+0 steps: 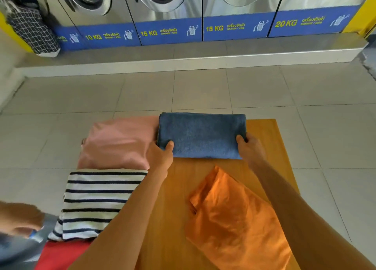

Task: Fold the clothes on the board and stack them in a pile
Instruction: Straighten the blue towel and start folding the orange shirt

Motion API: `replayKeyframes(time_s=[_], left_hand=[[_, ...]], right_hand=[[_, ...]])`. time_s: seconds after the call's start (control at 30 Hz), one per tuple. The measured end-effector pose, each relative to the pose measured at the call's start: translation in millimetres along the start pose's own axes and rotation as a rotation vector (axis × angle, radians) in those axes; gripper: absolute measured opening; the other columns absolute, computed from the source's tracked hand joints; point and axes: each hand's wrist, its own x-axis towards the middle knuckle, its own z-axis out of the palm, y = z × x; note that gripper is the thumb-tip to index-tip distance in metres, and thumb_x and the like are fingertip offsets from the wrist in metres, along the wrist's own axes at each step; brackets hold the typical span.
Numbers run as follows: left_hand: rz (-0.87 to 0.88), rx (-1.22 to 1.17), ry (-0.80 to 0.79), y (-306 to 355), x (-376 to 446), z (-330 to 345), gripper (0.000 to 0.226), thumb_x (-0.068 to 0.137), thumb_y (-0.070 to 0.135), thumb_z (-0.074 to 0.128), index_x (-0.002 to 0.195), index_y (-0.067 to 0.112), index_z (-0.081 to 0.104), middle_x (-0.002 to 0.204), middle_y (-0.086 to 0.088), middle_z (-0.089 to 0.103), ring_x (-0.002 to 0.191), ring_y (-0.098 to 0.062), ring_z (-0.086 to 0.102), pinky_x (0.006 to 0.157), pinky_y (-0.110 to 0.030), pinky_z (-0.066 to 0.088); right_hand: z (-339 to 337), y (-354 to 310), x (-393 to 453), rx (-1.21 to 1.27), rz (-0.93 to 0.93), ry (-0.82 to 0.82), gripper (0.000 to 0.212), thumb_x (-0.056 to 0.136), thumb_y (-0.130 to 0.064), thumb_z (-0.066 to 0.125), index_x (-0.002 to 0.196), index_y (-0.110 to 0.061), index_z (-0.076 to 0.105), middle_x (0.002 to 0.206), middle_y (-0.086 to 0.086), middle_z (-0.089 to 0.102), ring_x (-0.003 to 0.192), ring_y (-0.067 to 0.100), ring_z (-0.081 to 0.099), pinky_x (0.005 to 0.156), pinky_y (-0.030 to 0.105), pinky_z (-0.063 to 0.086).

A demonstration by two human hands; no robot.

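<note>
A folded blue towel [201, 134] lies at the far end of the wooden board [264, 139]. My left hand [160, 154] grips its near left corner, thumb on top. My right hand [251, 147] grips its near right corner. To the towel's left sits a folded pink garment [120, 142], and nearer me a folded black-and-white striped garment [97, 200]. A crumpled orange cloth [236, 216] lies unfolded on the board below my right arm. A red cloth [61, 255] shows at the bottom left.
A row of steel washing machines [168, 11] on a raised step [183, 56] faces me across the tiled floor [142, 92]. A checked laundry bag [34, 31] leans at the far left. Another person's hand [20, 218] and grey sleeve appear at the lower left.
</note>
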Motion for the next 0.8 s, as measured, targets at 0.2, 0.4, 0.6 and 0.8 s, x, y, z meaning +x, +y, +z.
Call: replayKeyframes(time_s=[0.2, 0.4, 0.6, 0.8], left_hand=[[-0.044, -0.076, 0.084, -6.3, -6.0, 11.3, 0.055, 0.092, 0.038, 0.061, 0.135, 0.007, 0.046, 0.133, -0.009, 0.057, 0.12, -0.029, 0.056, 0.085, -0.027, 0.043], [-0.059, -0.196, 0.154, -13.5, -27.8, 5.4, 0.049, 0.093, 0.031, 0.059, 0.137, 0.014, 0.048, 0.13, -0.003, 0.06, 0.118, -0.024, 0.058, 0.096, -0.032, 0.048], [-0.035, 0.064, -0.156, -31.5, -74.5, -1.6, 0.04, 0.093, 0.04, 0.056, 0.129, 0.021, 0.055, 0.126, 0.004, 0.064, 0.106, -0.012, 0.06, 0.083, -0.026, 0.048], [0.347, 0.349, -0.475, -49.7, -128.2, 9.8, 0.048, 0.092, 0.052, 0.053, 0.124, 0.017, 0.061, 0.127, 0.001, 0.06, 0.118, -0.014, 0.056, 0.098, -0.024, 0.043]], right_hand=[[5.5, -7.5, 13.8, -0.049, -0.019, 0.016, 0.03, 0.105, -0.031, 0.047, 0.108, -0.007, 0.066, 0.088, 0.011, 0.066, 0.079, 0.024, 0.062, 0.059, 0.03, 0.045], [15.5, -21.9, 9.1, -0.107, -0.025, 0.033, 0.031, 0.104, -0.032, 0.045, 0.11, -0.012, 0.068, 0.093, 0.009, 0.066, 0.086, 0.026, 0.064, 0.06, 0.029, 0.044], [-7.9, -11.0, -21.8, -0.033, -0.051, -0.083, 0.025, 0.099, -0.03, 0.05, 0.099, -0.011, 0.065, 0.081, 0.002, 0.061, 0.073, 0.019, 0.057, 0.061, 0.03, 0.043], [-57.7, 59.8, -113.8, -0.065, 0.052, 0.226, 0.036, 0.095, -0.032, 0.062, 0.126, -0.016, 0.065, 0.114, -0.001, 0.068, 0.106, 0.018, 0.063, 0.095, 0.042, 0.053]])
